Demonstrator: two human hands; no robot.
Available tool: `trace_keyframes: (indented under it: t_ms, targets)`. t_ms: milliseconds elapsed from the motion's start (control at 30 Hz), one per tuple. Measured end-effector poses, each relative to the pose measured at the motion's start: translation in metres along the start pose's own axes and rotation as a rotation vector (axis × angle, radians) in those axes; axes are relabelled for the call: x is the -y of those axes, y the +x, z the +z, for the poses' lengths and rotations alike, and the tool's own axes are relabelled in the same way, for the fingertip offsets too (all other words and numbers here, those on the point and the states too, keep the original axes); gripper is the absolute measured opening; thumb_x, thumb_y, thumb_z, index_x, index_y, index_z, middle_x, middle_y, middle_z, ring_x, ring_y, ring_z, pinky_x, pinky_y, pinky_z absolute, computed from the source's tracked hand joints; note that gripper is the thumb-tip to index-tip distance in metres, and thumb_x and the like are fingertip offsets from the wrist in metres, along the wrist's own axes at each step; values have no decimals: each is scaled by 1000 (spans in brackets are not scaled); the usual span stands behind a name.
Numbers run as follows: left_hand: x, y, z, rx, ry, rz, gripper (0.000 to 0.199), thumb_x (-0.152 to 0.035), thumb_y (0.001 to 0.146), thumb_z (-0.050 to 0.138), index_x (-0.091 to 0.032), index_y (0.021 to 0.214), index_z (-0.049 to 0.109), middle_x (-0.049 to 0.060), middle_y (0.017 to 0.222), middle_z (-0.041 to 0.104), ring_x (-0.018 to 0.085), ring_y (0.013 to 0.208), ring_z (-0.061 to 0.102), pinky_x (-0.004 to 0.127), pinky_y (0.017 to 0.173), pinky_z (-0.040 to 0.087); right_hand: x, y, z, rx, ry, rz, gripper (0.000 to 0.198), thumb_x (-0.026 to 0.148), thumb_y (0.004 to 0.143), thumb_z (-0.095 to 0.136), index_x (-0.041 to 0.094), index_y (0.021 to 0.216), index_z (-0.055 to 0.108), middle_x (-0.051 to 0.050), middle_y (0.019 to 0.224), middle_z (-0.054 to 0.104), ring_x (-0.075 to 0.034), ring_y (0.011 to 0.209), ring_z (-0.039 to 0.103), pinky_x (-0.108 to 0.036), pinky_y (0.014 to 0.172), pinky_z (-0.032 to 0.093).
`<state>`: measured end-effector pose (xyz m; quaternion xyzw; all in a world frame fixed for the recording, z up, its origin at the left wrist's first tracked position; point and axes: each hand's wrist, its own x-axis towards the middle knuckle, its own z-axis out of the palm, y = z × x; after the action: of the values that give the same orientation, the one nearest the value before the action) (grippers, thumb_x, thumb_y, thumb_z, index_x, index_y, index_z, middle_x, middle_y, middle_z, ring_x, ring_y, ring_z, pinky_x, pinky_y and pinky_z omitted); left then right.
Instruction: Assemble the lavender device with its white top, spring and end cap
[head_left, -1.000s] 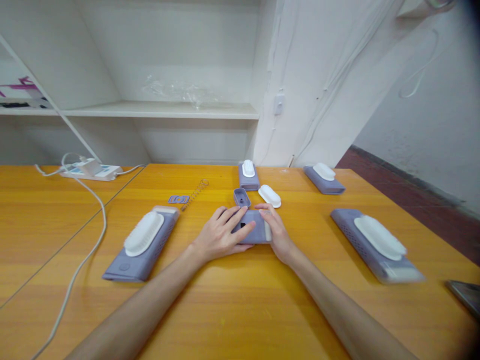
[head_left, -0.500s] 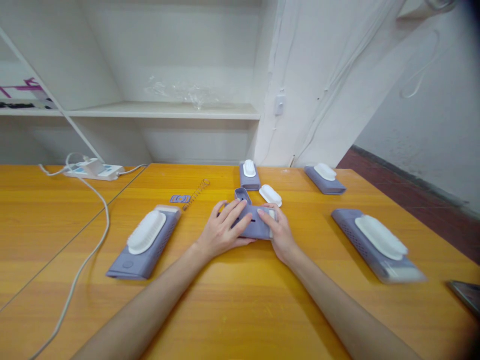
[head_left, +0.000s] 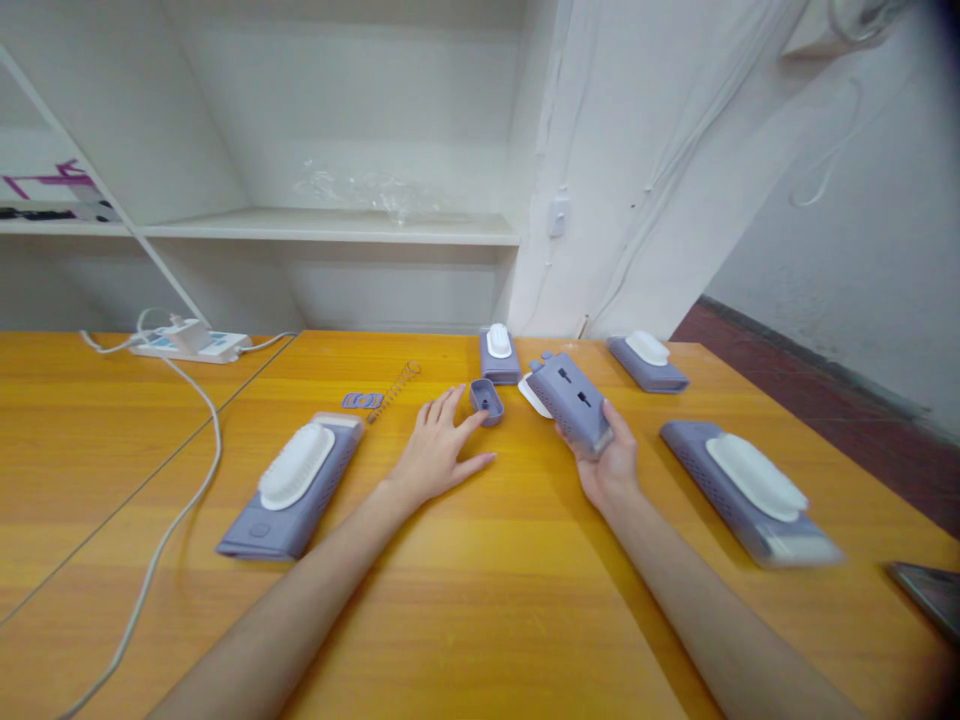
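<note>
One wooden table [head_left: 480,600] fills the lower half of the view, and behind it a white shelf [head_left: 330,225] is fixed to the wall. Four assembled purple units with white brush tops are laid out on the table: a large one at the near left [head_left: 289,487], a large one at the near right [head_left: 750,488], a small one at the far centre [head_left: 499,352] and a small one at the far right [head_left: 646,360]. A white power strip [head_left: 191,345] is placed at the far left, and its cable [head_left: 161,530] is run toward the near edge.

The purple housing [head_left: 571,400] is held off the table, right of centre, tilted with its slotted face turned upward. It is gripped at its near end by the right hand [head_left: 611,462], whose fingers are closed around it from below. The left hand [head_left: 439,450] is laid flat on the table with fingers spread and nothing grasped; its fingertips are just beside a small purple cup-shaped part [head_left: 487,400]. A loose white brush top [head_left: 532,392] is partly hidden behind the housing. A coil spring [head_left: 397,380] and a small purple plate [head_left: 362,400] are set on the far side, left of centre.
</note>
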<state>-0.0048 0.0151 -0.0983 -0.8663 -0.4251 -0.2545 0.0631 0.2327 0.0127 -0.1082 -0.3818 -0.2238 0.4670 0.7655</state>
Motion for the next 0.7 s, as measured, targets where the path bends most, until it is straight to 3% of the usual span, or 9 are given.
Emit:
trace_keyframes:
  t_ms: [133,233,400,567,700]
  targets:
    - [2,-2,1,7,62,-117,49,-59,78,45,-17,100,55,15,123,46,30,112,42,45,92,33,0,0,2,-25,60,46,27,36,78,61,19,96,51,-2,99,60,-20,83,60,-32,60,56]
    - [5,-2,3,-24,117,-228,38,-51,83,43,-17,95,54,13,108,54,26,101,47,42,86,36,2,2,1,-45,85,67,23,33,80,56,19,98,52,-2,102,59,-20,83,61,-33,60,57]
    - [9,-2,8,-72,169,-355,29,-39,87,41,-17,103,50,9,95,58,24,93,51,38,81,35,8,9,-4,-58,146,110,20,30,84,49,19,100,56,-2,104,60,-21,83,61,-34,59,56]
    - [10,-3,8,-129,314,-526,47,-46,85,40,-11,116,44,15,101,56,29,95,49,40,77,35,12,15,-9,-38,200,163,18,27,86,47,20,97,59,0,100,62,-20,82,62,-34,60,56]
    - [5,-2,3,-125,365,-528,54,-50,83,41,-11,120,42,17,103,52,32,96,47,42,77,35,14,15,-11,-30,217,194,17,25,87,45,21,95,59,1,98,62,-20,81,62,-34,59,56]
